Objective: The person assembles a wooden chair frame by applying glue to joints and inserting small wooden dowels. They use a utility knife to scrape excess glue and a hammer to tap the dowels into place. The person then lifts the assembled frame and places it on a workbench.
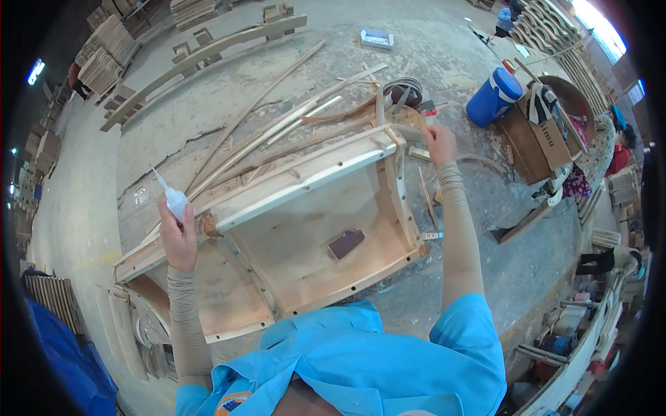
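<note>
My left hand (178,243) is wrapped round a white squeeze bottle (176,202), its long thin nozzle pointing up. Both are over the left part of a wooden furniture frame (298,186) with a panel inside and dark holes along its edges. At the frame's far right corner my right hand (441,144) is closed, fingertips pressed together beside a pale brown wooden piece (408,133). Whether the fingers grip that piece cannot be made out. A dark brown piece, perhaps sandpaper (345,244), lies on the panel.
Long wooden strips (277,128) lie beyond the frame. A coiled hose or cable (404,90) rests near its far right corner. Farther right stand a blue jug (494,97) and a cardboard box (534,145). A low wooden beam (208,52) crosses the far left floor.
</note>
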### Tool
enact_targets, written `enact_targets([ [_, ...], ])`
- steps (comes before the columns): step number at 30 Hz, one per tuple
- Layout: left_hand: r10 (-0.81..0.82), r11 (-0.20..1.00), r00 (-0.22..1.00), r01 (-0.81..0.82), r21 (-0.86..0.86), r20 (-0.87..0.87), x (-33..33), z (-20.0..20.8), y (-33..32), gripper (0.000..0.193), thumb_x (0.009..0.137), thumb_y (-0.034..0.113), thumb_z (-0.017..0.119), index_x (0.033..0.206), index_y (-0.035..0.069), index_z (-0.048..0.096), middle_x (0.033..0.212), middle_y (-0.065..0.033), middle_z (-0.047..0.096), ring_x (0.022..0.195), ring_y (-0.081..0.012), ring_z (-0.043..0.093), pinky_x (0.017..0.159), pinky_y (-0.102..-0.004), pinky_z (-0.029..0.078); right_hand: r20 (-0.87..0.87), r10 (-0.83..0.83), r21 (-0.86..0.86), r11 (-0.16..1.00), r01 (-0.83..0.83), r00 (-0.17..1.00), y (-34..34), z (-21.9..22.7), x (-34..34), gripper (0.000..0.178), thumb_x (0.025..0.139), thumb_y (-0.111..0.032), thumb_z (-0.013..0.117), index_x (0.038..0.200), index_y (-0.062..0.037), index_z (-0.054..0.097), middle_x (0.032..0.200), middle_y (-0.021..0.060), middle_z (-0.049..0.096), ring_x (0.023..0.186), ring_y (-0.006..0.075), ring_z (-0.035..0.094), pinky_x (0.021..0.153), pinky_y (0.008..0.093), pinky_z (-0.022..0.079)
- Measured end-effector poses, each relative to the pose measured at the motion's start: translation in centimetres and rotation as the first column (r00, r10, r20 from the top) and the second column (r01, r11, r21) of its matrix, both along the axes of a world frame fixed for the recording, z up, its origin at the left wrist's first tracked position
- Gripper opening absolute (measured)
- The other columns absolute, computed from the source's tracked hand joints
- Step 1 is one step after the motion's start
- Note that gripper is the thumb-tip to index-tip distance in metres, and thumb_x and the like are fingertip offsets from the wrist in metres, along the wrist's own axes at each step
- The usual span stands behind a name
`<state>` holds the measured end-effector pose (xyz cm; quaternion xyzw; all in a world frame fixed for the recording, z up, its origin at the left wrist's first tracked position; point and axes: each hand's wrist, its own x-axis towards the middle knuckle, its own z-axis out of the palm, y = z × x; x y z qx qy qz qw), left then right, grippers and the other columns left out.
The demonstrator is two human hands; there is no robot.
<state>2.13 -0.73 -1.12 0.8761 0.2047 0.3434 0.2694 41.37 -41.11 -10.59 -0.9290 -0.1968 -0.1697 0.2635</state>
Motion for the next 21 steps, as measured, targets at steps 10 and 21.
enact_targets([
  [10, 0.042, 0.999, 0.995, -0.042, 0.004, -0.094, -0.5, 0.5, -0.4, 0.036, 0.094, 0.024, 0.055, 0.118, 0.002, 0.042, 0.083, -0.0147, 0.055, 0.070, -0.0260, 0.053, 0.064, -0.0358, 0.043, -0.130, -0.024, -0.577, 0.815, -0.056, 0.991, 7.0, -3.0, 8.0, 0.023, 0.087, -0.010, 0.050, 0.087, -0.0040, 0.072, 0.092, 0.0179, 0.070, 0.085, 0.0312, 0.069, 0.072, 0.0418, 0.057],
  [21, 0.044, 0.999, 0.990, -0.047, -0.018, -0.132, -0.3, 0.5, -0.6, 0.037, 0.093, 0.023, 0.056, 0.120, 0.003, 0.042, 0.082, -0.0135, 0.054, 0.066, -0.0252, 0.052, 0.061, -0.0357, 0.042, -0.260, -0.082, -0.689, 0.714, -0.125, 0.962, 8.3, -4.9, 11.0, 0.022, 0.089, -0.013, 0.053, 0.094, -0.0045, 0.073, 0.099, 0.0126, 0.070, 0.096, 0.0276, 0.068, 0.080, 0.0379, 0.056],
])
